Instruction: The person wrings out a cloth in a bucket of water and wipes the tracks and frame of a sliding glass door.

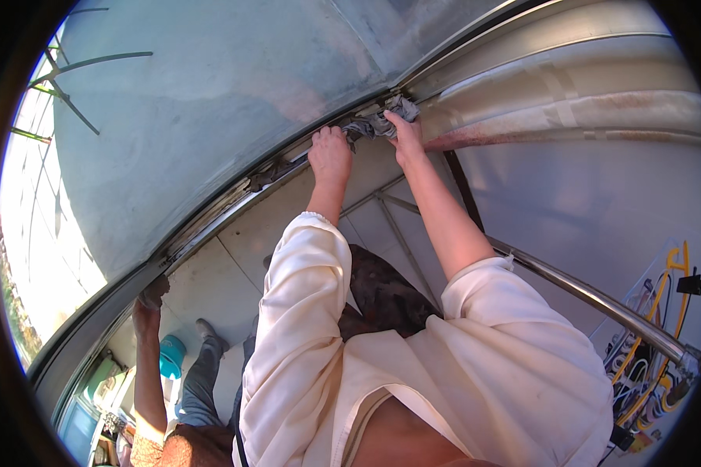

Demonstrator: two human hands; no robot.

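Observation:
Both of my hands are at the track of a sliding window (210, 219), beside a large glass pane (210, 105). My right hand (406, 133) grips a crumpled grey cloth (380, 124) near the corner where the track meets the upright frame. The cloth stretches left to my left hand (330, 154), whose fingers are curled over the track's edge; they hide whether the cloth is held there. Further left, a dark, dirty-looking cloth (269, 174) lies in the track.
At the lower left a co-worker's hand (152, 295) holds a dark cloth at the frame. A teal bucket (172, 356) stands on the tiled floor. A metal rail (590, 298) crosses the right side, near hangers (648, 344). A covered curtain-like sheet (561, 99) hangs at the upper right.

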